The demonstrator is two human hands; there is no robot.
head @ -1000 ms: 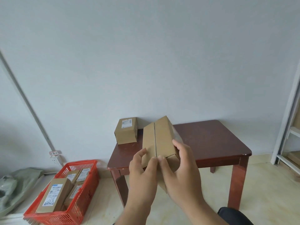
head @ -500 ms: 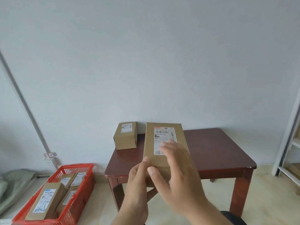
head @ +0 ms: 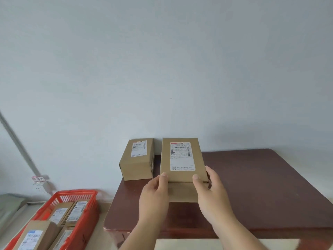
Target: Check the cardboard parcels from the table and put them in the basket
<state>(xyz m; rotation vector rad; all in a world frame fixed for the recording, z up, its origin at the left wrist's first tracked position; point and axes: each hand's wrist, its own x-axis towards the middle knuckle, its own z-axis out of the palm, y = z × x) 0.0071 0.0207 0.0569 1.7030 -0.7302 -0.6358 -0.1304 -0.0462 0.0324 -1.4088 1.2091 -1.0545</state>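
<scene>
Counter (head: 261, 186), dark wood, fills lower right of frame; red basket (head: 79, 193) sits lower left on the floor, several labelled parcels already inside. Second parcel (head: 137, 159) rests at counter's far left corner. Held parcel (head: 182, 163), centre frame, label face up, lifted over the counter. Left hand (head: 155, 195) and right hand (head: 212, 192) each pinch a near corner, thumbs on top, fingers hidden beneath. Judgement: checking step. Read label squarely, keep both thumbs clear of the print, then carry low toward basket and set it flat beside the others
</scene>
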